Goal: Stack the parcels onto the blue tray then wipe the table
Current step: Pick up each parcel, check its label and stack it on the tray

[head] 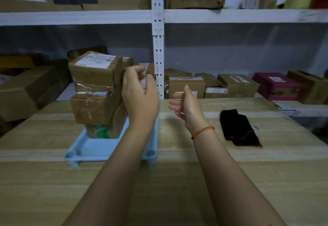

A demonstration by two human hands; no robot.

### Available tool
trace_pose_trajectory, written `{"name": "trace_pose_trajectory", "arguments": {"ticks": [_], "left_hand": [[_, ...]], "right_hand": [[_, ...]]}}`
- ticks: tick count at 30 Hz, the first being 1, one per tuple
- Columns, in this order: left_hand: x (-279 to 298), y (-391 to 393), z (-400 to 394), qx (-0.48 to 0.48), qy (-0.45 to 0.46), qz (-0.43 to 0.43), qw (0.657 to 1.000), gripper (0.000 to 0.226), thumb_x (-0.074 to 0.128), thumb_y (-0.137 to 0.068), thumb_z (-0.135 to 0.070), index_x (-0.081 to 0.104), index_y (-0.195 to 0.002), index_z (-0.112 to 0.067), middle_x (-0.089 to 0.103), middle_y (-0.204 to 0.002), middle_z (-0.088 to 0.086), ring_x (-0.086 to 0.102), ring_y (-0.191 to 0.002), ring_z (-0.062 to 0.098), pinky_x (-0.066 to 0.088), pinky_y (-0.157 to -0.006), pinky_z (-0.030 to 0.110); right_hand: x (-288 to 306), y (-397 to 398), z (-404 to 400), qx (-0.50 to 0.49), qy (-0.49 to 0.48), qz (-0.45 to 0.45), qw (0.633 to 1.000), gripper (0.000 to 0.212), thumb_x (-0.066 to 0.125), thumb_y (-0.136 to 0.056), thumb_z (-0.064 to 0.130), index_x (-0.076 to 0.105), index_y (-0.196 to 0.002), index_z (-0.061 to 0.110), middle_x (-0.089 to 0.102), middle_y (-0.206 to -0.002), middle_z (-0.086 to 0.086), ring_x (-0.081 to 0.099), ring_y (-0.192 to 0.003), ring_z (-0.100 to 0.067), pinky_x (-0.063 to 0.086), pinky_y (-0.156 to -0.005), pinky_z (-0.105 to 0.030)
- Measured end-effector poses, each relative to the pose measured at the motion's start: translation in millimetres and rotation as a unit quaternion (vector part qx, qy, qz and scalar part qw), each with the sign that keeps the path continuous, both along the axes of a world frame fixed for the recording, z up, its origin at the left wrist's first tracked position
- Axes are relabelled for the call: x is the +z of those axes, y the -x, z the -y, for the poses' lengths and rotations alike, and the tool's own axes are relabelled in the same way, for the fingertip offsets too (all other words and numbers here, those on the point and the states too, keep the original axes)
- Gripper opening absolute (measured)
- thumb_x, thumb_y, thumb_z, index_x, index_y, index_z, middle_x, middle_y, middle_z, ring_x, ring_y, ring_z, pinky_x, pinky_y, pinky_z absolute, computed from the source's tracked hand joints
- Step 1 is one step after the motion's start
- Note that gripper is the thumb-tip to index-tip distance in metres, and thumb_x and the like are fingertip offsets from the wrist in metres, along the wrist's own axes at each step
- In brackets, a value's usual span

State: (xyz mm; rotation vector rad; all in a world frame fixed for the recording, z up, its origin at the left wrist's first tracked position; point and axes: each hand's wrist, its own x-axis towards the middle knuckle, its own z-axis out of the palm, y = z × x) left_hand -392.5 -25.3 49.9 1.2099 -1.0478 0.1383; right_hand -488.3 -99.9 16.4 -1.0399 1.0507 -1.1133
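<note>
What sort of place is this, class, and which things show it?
Probably a parcel storeroom or dispatch room: white metal shelving stacked with brown cardboard boxes, labelled cardboard parcels piled on a light blue plastic tray, and a pale wooden worktable.

taped cardboard parcels (95, 90), wood-grain table (177, 181)

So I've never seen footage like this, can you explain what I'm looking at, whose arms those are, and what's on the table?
One picture, from a camera worn on a person's head, looking down at their own bare arms. On the wooden table sits a blue tray with cardboard parcels stacked three high. The left hand is raised beside the stack; whether it holds anything is unclear. The right hand, with a red bracelet at its wrist, hangs loosely curled and seems empty. A dark cloth lies to the right. Shelves behind hold more boxes.
</note>
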Motion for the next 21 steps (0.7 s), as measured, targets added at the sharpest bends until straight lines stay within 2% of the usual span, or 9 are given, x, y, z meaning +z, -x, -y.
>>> {"name": "trace_pose_trajectory", "arguments": {"ticks": [3,6,8,11,13,14,16,18,21], "left_hand": [[-20.6,25.1,10.1,-0.038,-0.092,0.027,0.995,0.016,0.055,-0.092,-0.012,0.056,-0.108,-0.011,0.060,-0.109,0.005,0.055,-0.095,0.016,0.035,-0.075,0.018],[-28.8,32.1,10.6,-0.015,-0.121,0.047,0.991,0.022,0.058,-0.089,-0.014,0.056,-0.111,-0.012,0.055,-0.114,0.004,0.055,-0.100,0.022,0.038,-0.078,0.023],[-17.6,22.7,3.4,0.053,-0.088,0.038,0.994,0.025,0.059,-0.087,-0.015,0.057,-0.111,-0.011,0.051,-0.118,0.008,0.053,-0.106,0.029,0.042,-0.089,0.031],[11.7,-20.5,-8.8,0.189,0.000,-0.018,0.982,0.031,0.057,-0.084,-0.018,0.055,-0.112,-0.004,0.048,-0.125,0.014,0.046,-0.118,0.029,0.032,-0.098,0.016],[29.6,-62.8,-13.6,0.260,0.037,-0.050,0.963,0.041,0.053,-0.082,-0.026,0.052,-0.115,-0.002,0.047,-0.128,0.015,0.045,-0.120,0.030,0.030,-0.100,0.025],[36.0,-83.2,-13.2,0.273,0.031,-0.072,0.959,0.045,0.052,-0.082,-0.030,0.050,-0.119,-0.003,0.044,-0.133,0.014,0.043,-0.123,0.029,0.031,-0.101,0.030],[43.8,-120.3,-9.3,0.262,-0.032,-0.124,0.957,0.054,0.051,-0.086,-0.039,0.044,-0.130,-0.009,0.038,-0.142,0.010,0.040,-0.129,0.028,0.034,-0.103,0.036],[48.0,-146.5,-4.5,0.223,-0.119,-0.168,0.953,0.064,0.050,-0.088,-0.050,0.038,-0.139,-0.014,0.039,-0.146,0.009,0.042,-0.131,0.030,0.037,-0.106,0.042],[48.1,-162.5,2.2,0.150,-0.217,-0.185,0.947,0.068,0.047,-0.087,-0.058,0.046,-0.138,-0.013,0.050,-0.140,0.012,0.049,-0.125,0.034,0.040,-0.104,0.044]], "right_hand": [[-6.5,19.2,2.8,-0.020,-0.008,0.004,1.000,0.047,0.027,-0.105,0.042,0.056,-0.082,0.013,0.050,-0.072,-0.007,0.044,-0.057,-0.013,0.023,-0.052,-0.024],[-10.7,29.2,3.2,-0.028,-0.012,-0.023,0.999,0.044,0.029,-0.105,0.037,0.056,-0.080,0.013,0.054,-0.073,-0.005,0.047,-0.058,-0.013,0.028,-0.053,-0.024],[-8.8,27.3,0.8,-0.015,-0.014,-0.025,0.999,0.042,0.031,-0.105,0.036,0.056,-0.080,0.013,0.055,-0.074,-0.005,0.048,-0.058,-0.012,0.028,-0.053,-0.023],[-1.1,10.2,-6.7,0.028,0.001,-0.025,0.999,0.039,0.035,-0.105,0.037,0.061,-0.095,0.010,0.060,-0.076,-0.004,0.052,-0.060,-0.011,0.033,-0.054,-0.023],[8.0,-9.6,-14.7,0.076,0.026,-0.029,0.996,0.041,0.035,-0.104,0.041,0.061,-0.113,0.010,0.062,-0.089,-0.006,0.055,-0.067,-0.010,0.038,-0.058,-0.021],[13.0,-20.8,-18.6,0.102,0.045,-0.041,0.993,0.045,0.035,-0.104,0.043,0.059,-0.124,0.012,0.063,-0.102,-0.006,0.058,-0.076,-0.011,0.042,-0.063,-0.020],[25.2,-46.0,-26.4,0.150,0.090,-0.065,0.982,0.050,0.031,-0.104,0.045,0.049,-0.142,0.018,0.057,-0.132,-0.005,0.059,-0.108,-0.017,0.048,-0.087,-0.028],[38.0,-72.4,-33.9,0.184,0.139,-0.078,0.970,0.053,0.024,-0.105,0.047,0.037,-0.150,0.021,0.041,-0.152,-0.001,0.042,-0.136,-0.020,0.036,-0.113,-0.039],[49.8,-102.5,-38.3,0.213,0.173,-0.085,0.958,0.060,0.018,-0.103,0.054,0.031,-0.153,0.023,0.033,-0.158,0.001,0.029,-0.145,-0.019,0.023,-0.120,-0.042]]}}
